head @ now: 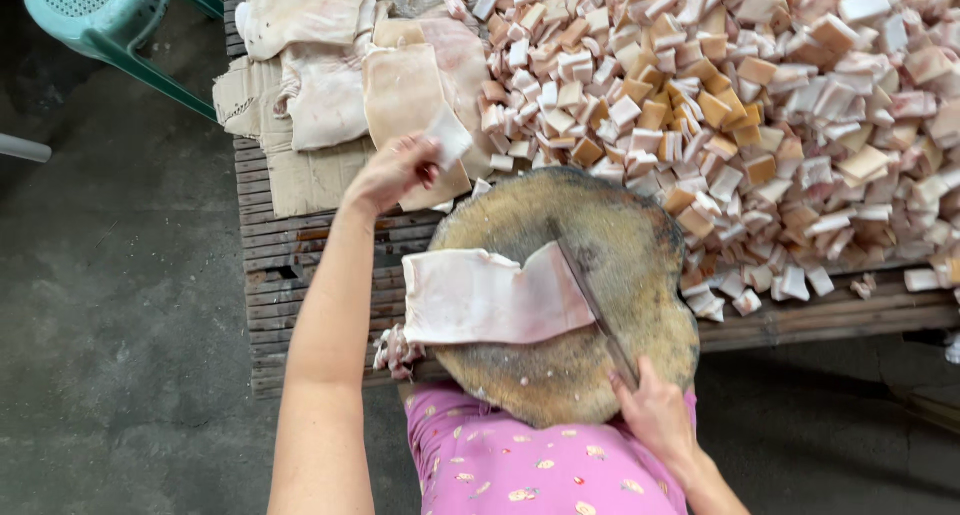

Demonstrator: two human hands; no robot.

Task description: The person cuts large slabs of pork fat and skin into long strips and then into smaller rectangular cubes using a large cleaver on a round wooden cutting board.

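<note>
The left hand (392, 173) reaches out past the chopping block (570, 295), its fingers pinched around a small pale piece of meat (449, 135) held up at the fingertips. Just beyond those fingers lie whole slabs of pork skin (340, 65) on flattened cardboard (300, 175), and to their right spreads a big heap of cut cubes (750, 105) (pale fat and tan rind mixed together). The right hand (655, 410) is closed around the handle of a knife (592, 300); the handle itself is mostly hidden in the grip, so it is hard to say how the fingers wrap it. The blade runs away from that hand across the round wooden block, its edge touching the right end of a flat slab of pork (490, 297) lying on the block. Everything rests on a slatted wooden table (300, 265).
</note>
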